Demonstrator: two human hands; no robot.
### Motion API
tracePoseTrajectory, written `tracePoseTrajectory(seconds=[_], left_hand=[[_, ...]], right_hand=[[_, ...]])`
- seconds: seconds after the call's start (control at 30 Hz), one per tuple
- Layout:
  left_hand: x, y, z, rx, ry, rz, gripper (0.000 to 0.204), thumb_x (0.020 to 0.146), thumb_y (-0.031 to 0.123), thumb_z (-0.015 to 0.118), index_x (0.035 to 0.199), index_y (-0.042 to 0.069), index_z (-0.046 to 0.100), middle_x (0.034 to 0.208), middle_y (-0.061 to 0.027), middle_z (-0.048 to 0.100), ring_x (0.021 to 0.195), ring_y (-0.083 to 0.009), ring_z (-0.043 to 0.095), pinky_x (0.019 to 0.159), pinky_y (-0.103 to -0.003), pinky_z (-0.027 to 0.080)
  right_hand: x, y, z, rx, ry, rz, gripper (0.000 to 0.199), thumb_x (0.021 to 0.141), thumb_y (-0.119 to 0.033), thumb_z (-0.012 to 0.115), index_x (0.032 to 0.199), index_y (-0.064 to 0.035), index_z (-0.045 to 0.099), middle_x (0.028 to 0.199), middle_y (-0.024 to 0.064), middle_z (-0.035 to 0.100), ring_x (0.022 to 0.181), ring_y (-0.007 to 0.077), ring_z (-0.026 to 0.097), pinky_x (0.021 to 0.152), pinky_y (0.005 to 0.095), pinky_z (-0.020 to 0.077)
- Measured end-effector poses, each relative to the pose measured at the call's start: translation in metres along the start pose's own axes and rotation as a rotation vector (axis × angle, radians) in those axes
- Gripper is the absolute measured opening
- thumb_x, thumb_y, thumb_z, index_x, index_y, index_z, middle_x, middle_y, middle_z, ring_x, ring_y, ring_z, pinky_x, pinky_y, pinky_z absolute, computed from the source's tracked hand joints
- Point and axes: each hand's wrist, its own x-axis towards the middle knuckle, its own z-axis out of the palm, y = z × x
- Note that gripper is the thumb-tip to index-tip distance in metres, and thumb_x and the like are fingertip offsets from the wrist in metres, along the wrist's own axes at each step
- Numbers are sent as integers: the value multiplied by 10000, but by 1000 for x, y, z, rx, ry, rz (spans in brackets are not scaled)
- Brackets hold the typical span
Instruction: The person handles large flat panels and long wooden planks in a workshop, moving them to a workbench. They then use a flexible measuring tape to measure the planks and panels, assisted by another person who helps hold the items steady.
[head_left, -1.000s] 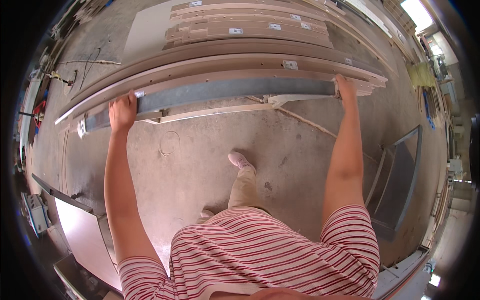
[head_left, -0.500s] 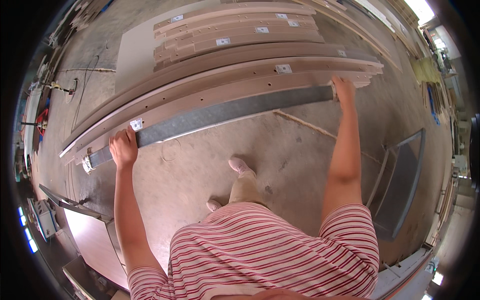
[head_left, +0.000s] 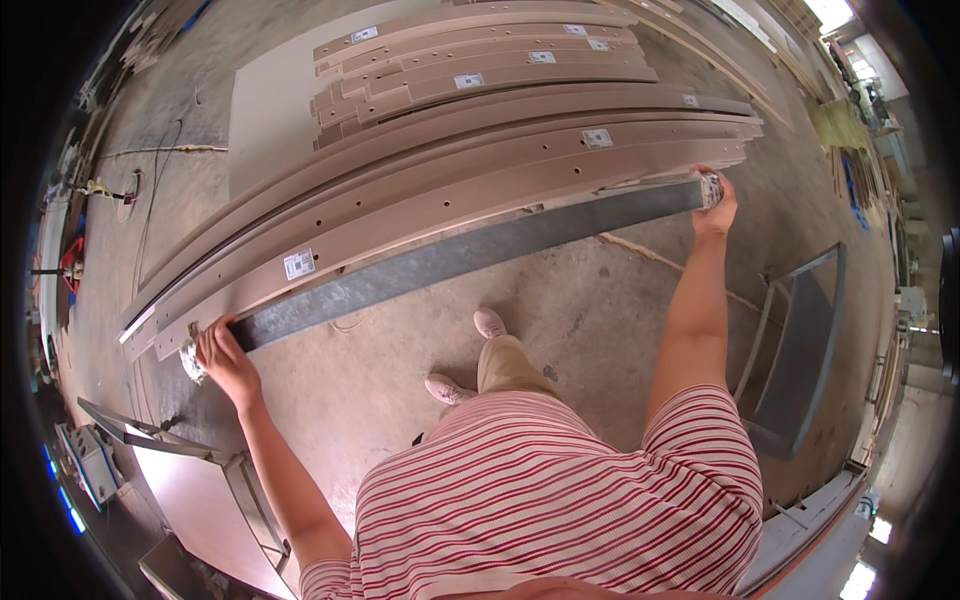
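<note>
A long dark grey beam (head_left: 480,245), rectangular in section, spans the view in front of me, its left end nearer than its right. Close to its left end, my left hand (head_left: 228,362) is closed around it, with the thumb along the top. Pale crumpled wrapping (head_left: 192,360) covers the end beside that hand. At the other end, my right hand (head_left: 716,205) grips the beam by a second wrapped tip (head_left: 710,190), fingers curled round the outside. Just beyond the beam lie long brown boards (head_left: 450,195) with small holes and a white label (head_left: 299,263).
More brown boards (head_left: 480,75) are stacked farther off on a pale sheet (head_left: 265,130). A dark framed panel (head_left: 800,350) stands at the right. To the left is a white-topped table (head_left: 205,505). Concrete floor (head_left: 400,350) lies around my feet.
The beam has turned slightly and shifted right, away from the boards at its left. My left hand has slid toward the wrapped left end; my right hand now sits farther right and lower.
</note>
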Motion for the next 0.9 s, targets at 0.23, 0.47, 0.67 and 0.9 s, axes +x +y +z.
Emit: tracePoseTrajectory(seconds=[0.23,0.47,0.67,0.9], left_hand=[[4,-22,0,-99,184,100,335,930,179,326,779,7,570,731,-122,592,678,-295,567,705,-380,445],[11,-32,-3,-183,228,112,293,829,208,371,729,38,587,665,-92,594,610,-268,583,672,-405,476],[14,-54,-1,-245,240,136,243,821,185,407,710,41,567,648,-79,584,582,-252,586,615,-382,474],[32,-114,19,-258,293,237,150,779,139,464,693,47,546,643,-74,566,573,-275,538,605,-370,460]], right_hand=[[0,6,-13,-19,13,-35,355,841,-214,412,964,58,604,944,155,631,902,265,597,828,348,465],[-19,3,-32,-332,392,-140,416,838,-263,346,1018,-12,624,984,113,631,918,246,585,844,353,462],[-51,8,-56,-298,392,-164,415,838,-270,333,1004,-20,621,963,106,631,923,244,585,839,350,467],[-94,45,-46,-183,396,-191,405,853,-270,335,1017,-21,608,945,108,625,892,260,590,819,381,479]])
